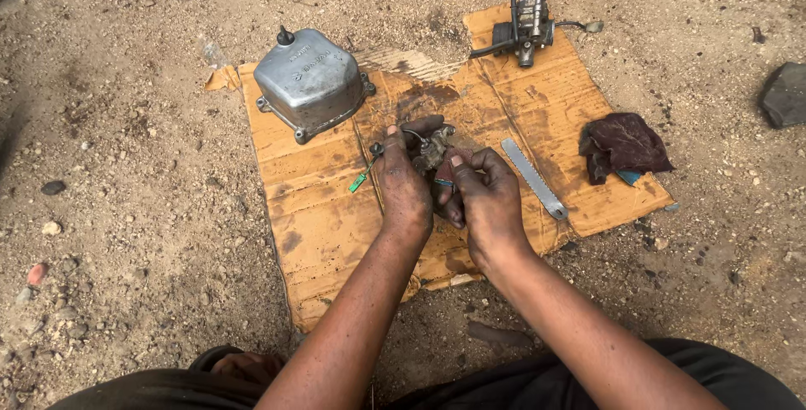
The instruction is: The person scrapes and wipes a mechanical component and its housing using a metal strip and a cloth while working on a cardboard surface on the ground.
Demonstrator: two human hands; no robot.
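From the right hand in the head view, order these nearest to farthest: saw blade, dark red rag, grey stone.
From the right hand:
1. Saw blade, just right of it on the cardboard.
2. Dark red rag, at the cardboard's right edge.
3. Grey stone, far right on the dirt.

Oil-stained tan cardboard [336, 208], silver-grey metal cover [311, 83], maroon rag [623, 145].

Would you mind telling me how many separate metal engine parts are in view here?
3. A grey metal cover lies on the cardboard's far-left corner; a carburettor-like assembly sits at its far edge; a small greasy part is held between both hands. Smaller pieces may be hidden.
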